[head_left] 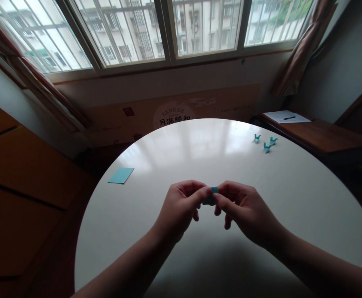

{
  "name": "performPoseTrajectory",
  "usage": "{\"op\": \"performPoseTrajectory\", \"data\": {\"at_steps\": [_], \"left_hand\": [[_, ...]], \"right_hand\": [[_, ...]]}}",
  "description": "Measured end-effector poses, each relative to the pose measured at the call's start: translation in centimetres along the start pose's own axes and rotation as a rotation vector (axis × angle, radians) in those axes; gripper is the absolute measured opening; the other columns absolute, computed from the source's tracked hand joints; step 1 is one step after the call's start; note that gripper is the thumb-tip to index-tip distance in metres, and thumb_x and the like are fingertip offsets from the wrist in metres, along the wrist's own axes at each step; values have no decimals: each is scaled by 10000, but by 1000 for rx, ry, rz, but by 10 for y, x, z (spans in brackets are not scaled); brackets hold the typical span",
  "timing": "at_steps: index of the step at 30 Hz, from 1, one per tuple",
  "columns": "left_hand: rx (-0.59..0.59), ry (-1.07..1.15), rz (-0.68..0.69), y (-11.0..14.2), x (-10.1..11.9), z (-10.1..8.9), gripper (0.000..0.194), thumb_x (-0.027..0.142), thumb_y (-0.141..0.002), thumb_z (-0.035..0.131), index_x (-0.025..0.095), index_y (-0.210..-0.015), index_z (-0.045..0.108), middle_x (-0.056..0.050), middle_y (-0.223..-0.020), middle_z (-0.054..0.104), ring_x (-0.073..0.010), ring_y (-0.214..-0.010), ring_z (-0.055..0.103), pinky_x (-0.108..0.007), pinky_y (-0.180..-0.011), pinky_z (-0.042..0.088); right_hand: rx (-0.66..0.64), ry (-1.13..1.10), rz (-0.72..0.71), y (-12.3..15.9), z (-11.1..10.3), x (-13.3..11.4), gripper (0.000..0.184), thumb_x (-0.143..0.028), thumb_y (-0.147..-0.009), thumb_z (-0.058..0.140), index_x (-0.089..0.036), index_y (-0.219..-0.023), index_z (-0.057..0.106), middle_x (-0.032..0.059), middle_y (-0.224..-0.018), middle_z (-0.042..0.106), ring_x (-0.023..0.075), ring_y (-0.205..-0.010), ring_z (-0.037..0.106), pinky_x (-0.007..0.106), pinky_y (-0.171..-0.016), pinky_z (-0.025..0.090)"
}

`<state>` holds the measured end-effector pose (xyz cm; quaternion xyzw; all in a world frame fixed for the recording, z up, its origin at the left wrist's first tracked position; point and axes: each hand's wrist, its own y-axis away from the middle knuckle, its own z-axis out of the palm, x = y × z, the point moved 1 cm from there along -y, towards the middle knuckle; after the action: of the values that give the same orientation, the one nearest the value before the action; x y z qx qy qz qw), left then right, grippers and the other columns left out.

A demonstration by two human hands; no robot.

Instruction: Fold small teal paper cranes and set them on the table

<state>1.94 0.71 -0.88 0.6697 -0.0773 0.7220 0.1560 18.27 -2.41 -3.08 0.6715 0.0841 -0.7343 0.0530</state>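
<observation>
Over white table [156, 157], hands [181, 207] [246, 209] pinch teal paper [208, 202]; bird figures [267, 148] far right, blue square [121, 175] left.

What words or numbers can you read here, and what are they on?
"月满颐和", its bottom edge cut off, on the tan board under the window.
"?ANKEE", first letter unclear, curved above that.
The board's smaller lettering: too small and blurred.
White sheet: no writing I can make out.

Between your left hand [181, 207] and the paper [121, 175], the table [146, 194] gives you a wide lane; straight ahead is free too, but three cranes [266, 148] stand far right.
</observation>
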Motion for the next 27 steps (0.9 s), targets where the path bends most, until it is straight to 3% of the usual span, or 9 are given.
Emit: {"op": "performPoseTrajectory", "data": {"at_steps": [6, 14, 22, 27], "left_hand": [[21, 87, -82, -2, 0, -6, 458, 561, -871, 640, 119, -796, 734, -34, -643, 575, -119, -567, 476, -147, -349, 366], [-45, -137, 22, -1, 1, -3, 272, 375, -802, 775, 107, -839, 743, -41, -662, 662, -110, -555, 534, -149, -382, 404], [2, -222, 105, -1, -1, -3, 282, 349, -816, 751, 119, -681, 659, 1, -562, 603, -73, -458, 464, -157, -378, 381], [-46, -199, 68, -2, 0, -4, 297, 393, -829, 730, 109, -749, 699, 11, -552, 564, -80, -462, 470, -157, -369, 387]], "right_hand": [[19, -65, 39, 1, -4, 0, 259, -403, -917, 687, -148, -871, 689, 31, -723, 632, 148, -641, 612, 190, -424, 513], [30, -34, 20, 1, -3, 4, 231, -374, -924, 677, -146, -886, 688, 39, -736, 638, 163, -675, 626, 186, -419, 501], [26, 99, -33, 2, 3, 3, 264, -401, -946, 630, -168, -823, 660, 36, -749, 627, 157, -673, 598, 181, -415, 495], [15, 57, -12, 0, -1, 2, 260, -411, -928, 661, -162, -852, 665, 37, -744, 623, 175, -694, 618, 195, -410, 501]]}}
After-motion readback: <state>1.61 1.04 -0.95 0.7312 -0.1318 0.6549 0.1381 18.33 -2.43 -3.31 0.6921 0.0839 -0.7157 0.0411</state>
